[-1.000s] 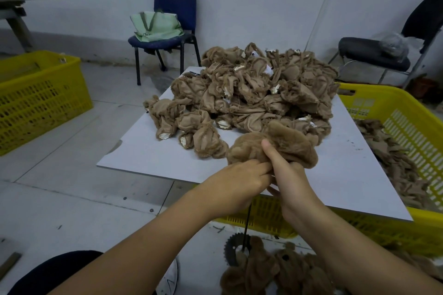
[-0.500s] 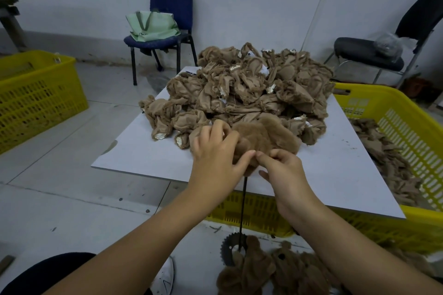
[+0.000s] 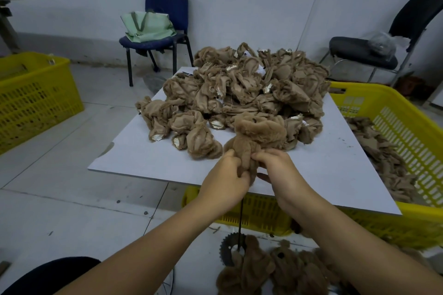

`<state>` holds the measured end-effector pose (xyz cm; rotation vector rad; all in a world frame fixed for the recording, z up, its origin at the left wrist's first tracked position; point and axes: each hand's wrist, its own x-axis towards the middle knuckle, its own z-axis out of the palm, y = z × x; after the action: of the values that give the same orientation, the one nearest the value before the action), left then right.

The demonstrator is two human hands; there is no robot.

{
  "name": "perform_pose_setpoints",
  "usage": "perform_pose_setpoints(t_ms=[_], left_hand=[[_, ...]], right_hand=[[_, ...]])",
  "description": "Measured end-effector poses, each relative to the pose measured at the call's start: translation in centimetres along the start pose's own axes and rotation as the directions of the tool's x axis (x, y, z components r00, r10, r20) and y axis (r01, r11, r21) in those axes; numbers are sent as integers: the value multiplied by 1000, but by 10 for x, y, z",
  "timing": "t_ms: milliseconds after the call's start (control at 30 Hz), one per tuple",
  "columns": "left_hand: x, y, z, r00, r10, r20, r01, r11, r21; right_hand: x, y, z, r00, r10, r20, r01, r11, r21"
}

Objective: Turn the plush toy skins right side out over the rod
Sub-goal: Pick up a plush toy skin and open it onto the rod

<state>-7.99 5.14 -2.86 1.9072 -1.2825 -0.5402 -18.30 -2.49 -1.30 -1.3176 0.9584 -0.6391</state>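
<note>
Bear skin (image 3: 259,132) now fur-side out at bench (image 3: 335,163) near edge; both hands, left (image 3: 227,179) and right (image 3: 275,170), grip its lower end, pulling down the rod (image 3: 240,218).

No legible text anywhere.

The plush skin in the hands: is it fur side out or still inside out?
Fur side out: the plush skin shows fuzzy pile and a dark eye, unlike the smooth-backed pile of skins behind it.

- Left hand (image 3: 227,183) and right hand (image 3: 279,170) grip a furry plush bear skin (image 3: 257,134) on the rod (image 3: 240,217).
- Inside-out skins (image 3: 242,93) heap across the white board's (image 3: 335,167) far half.
</note>
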Motion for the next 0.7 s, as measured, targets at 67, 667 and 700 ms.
perform_pose_setpoints(t_ms=[67, 667, 700], left_hand=[[-2, 2, -1, 1000, 14, 0, -14, 1000, -1], [2, -3, -3, 997, 71, -29, -75, 966, -247], [4, -2, -5, 997, 69, -23, -73, 969, -236]], right_hand=[[3, 1, -2, 1000, -4, -9, 3, 1000, -12], [4, -24, -16, 891, -340, 302, 441, 809, -389], [4, -24, -15, 901, -320, 294, 410, 850, -331]])
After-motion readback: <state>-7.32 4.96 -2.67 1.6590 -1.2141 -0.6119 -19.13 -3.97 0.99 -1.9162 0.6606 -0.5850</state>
